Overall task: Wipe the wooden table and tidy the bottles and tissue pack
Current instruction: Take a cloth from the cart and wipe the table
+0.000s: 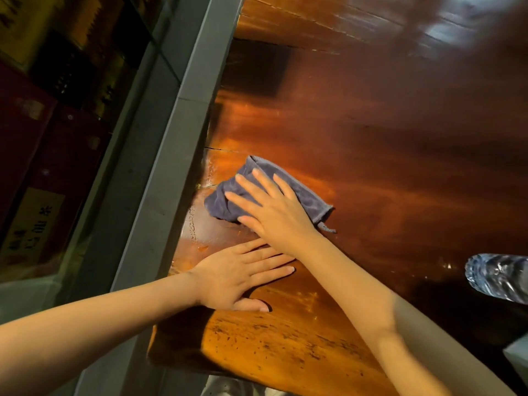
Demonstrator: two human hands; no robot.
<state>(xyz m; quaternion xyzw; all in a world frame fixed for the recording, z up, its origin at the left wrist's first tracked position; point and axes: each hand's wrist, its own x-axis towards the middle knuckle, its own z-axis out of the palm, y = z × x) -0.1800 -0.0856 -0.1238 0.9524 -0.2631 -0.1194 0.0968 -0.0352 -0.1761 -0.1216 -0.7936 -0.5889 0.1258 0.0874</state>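
Near edge: The worn, dark-speckled front of the wooden desk [285,352] fills the 6 o'clock part of the view, with both bare forearms reaching in over it.
Left hand: The left hand [234,278] lies palm down on the bare wood just below centre. Its fingers [274,271] are straight and lightly spread, released and gripping nothing, with the tips pointing toward 3 o'clock.
Right hand: The right hand [274,212] sits at 12 o'clock of the left, its wrist passing over the left fingertips. It presses flat on the cloth, and its fingers [243,200] are straight and fanned toward 10 o'clock, not curled round the fabric.
Cloth: A grey-blue cloth [307,194] is bunched under the right palm near the desk's left edge, with a hem loop trailing at 4 o'clock.
Bottle: A clear plastic bottle [500,277] is on the desk at 3 o'clock, well apart from both hands. The frame cuts it off, so whether it stands or lies cannot be told.
Corner: A pale object [518,357] shows at 4 o'clock, with too little visible to identify it.
Far desk: Glossy red-brown boards run on toward 12 o'clock, with white glare at 1 o'clock.
Ledge: A grey ledge [177,132] borders the desk's left side from 7 to 12 o'clock.
Background: Dim dark-red boxes [25,132] and a yellow label [31,224] with printed characters sit at 9 o'clock.
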